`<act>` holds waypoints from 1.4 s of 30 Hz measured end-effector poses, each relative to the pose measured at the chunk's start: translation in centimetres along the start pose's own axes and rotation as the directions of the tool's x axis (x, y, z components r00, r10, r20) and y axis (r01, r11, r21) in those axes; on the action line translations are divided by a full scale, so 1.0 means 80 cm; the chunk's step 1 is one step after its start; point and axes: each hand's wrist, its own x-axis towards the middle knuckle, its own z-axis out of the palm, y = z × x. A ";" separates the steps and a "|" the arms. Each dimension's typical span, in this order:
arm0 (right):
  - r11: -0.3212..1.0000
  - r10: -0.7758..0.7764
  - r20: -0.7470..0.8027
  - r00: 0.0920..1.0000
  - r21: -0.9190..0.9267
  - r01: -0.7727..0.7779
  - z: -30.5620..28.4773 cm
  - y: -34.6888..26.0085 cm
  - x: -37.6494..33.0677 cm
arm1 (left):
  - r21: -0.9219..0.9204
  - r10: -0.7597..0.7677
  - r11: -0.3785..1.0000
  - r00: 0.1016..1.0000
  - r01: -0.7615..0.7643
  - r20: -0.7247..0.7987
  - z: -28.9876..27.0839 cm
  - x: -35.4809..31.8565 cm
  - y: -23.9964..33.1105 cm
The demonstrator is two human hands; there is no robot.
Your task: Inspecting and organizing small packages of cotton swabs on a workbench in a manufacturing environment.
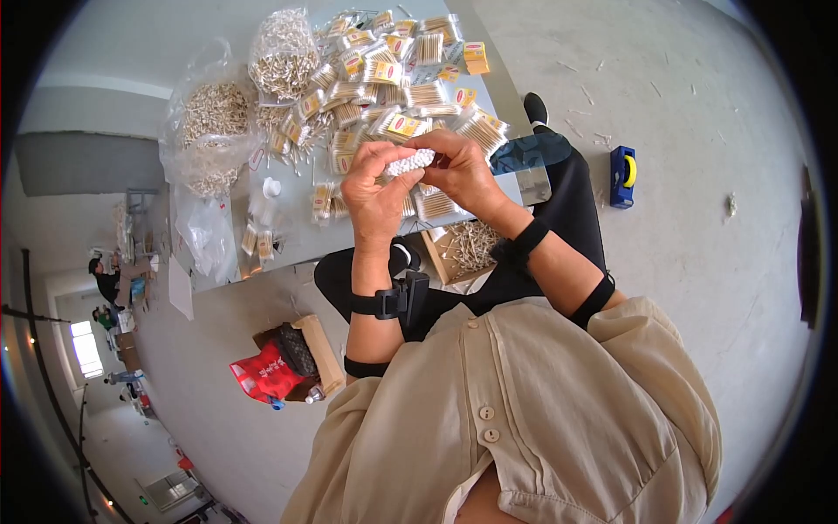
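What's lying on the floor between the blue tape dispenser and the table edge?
In the head view, the person's black-clad leg and shoe lie between the blue tape dispenser and the table.

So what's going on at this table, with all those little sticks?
A seated person holds a bundle of cotton swabs up in both hands, left hand and right hand gripping it from either side. On the grey table beyond lie many small clear packs of swabs with yellow labels, plus clear bags of loose swabs. A cardboard box of more swabs sits below the table edge, and a blue tape dispenser lies on the floor.
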 end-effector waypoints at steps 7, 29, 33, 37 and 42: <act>0.998 0.002 0.028 1.000 0.065 -0.003 -0.004 0.032 0.002 | -0.082 -0.090 0.992 0.994 0.095 0.070 -0.003 0.003 0.009; 0.999 0.052 0.053 0.997 -0.005 -0.052 -0.001 0.015 -0.006 | -0.096 -0.189 0.977 0.982 0.190 0.026 -0.020 -0.025 -0.032; 0.996 0.057 0.106 0.993 -0.069 -0.050 -0.003 0.004 -0.010 | -0.115 -0.183 0.976 0.982 0.187 0.043 -0.026 -0.030 -0.033; 0.999 0.030 0.104 0.994 -0.044 -0.025 -0.001 -0.004 -0.015 | -0.123 -0.159 0.979 0.986 0.163 0.048 -0.027 -0.034 -0.031; 0.999 0.044 0.063 0.997 -0.015 -0.043 0.002 -0.003 -0.023 | -0.190 -0.170 0.967 0.985 0.172 0.026 -0.023 -0.042 -0.029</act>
